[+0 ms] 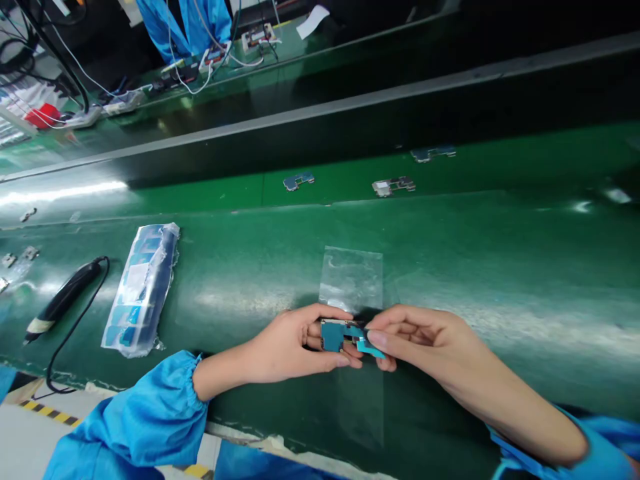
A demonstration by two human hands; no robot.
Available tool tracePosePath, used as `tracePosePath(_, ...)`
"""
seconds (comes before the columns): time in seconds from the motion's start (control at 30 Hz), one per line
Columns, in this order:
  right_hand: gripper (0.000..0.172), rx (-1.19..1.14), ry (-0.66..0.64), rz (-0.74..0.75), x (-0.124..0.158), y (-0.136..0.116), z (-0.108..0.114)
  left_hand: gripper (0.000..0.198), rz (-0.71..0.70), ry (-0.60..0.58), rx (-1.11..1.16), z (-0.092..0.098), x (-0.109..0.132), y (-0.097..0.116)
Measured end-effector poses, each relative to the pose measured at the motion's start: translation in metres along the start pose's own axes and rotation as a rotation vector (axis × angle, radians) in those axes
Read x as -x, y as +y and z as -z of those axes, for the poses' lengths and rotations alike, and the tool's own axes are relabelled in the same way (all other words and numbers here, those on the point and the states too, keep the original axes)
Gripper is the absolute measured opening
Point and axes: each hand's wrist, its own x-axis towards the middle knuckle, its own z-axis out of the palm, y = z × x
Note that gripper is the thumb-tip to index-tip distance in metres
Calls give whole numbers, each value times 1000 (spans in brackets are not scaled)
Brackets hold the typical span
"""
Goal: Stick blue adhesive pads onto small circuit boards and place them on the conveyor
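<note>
My left hand (295, 340) holds a small circuit board (333, 335) between thumb and fingers, its dark blue face turned up. At the board's right end, my right hand (407, 333) pinches a bright teal film piece (371, 348). That piece slants down past the board's edge; whether it is stuck to the board I cannot tell. Both hands are above the green bench mat. Under and behind them lies a clear plastic sheet (351, 273), partly hidden by the hands.
A clear bag of blue film pieces (141, 287) lies left, beside a black corded pen-shaped tool (65, 300). Across the green strip behind lie circuit boards (299, 181), (393, 186), (433, 154). Beyond a raised ledge are cables and a person in blue (185, 27).
</note>
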Motion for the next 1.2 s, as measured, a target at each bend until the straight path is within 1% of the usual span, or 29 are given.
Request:
tracePosePath(0.3,27,44,35,-21,5,6,5,62,12,13,-105,0,2,5)
tracePosePath(0.47,31,36,45,-21,3,3,3,63,21,0,-118,1,3,6)
tracePosePath(0.67,32,56,44,-32,2,4,4,62,45,0,-162,2,3,6)
tracePosePath(0.9,33,82,44,-51,3,2,4,62,2,-22,-123,1,4,5)
tracePosePath(1.2,34,70,49,-66,3,5,6,61,4,-5,-121,0,4,7)
